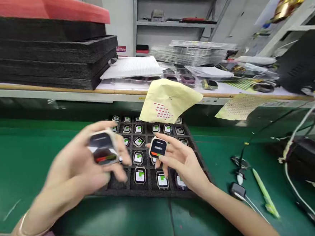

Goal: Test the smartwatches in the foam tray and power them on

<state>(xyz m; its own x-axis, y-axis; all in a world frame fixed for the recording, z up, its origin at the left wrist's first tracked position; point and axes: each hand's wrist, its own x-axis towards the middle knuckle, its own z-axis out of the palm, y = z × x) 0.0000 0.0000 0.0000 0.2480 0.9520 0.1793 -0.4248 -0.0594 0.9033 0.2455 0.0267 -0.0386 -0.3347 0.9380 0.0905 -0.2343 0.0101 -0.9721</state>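
My left hand (77,170) grips a small smartwatch body (103,149) with a dark lit screen, blurred by motion, above the left part of a black foam tray (152,192). My right hand (180,161) holds a second watch body (157,147) in its fingertips, screen dark with an orange bar, over the tray's middle. The tray lies on the green mat (22,159) and holds several watch bodies (140,175) with green-lit screens in its cells.
A yellow sticker sheet (169,99) leans over the tray's far edge; another (239,107) lies to the right. Black foam stacks (47,50) fill the left shelf. Cables (299,133), a charger puck (238,190) and a green pen (265,193) lie right.
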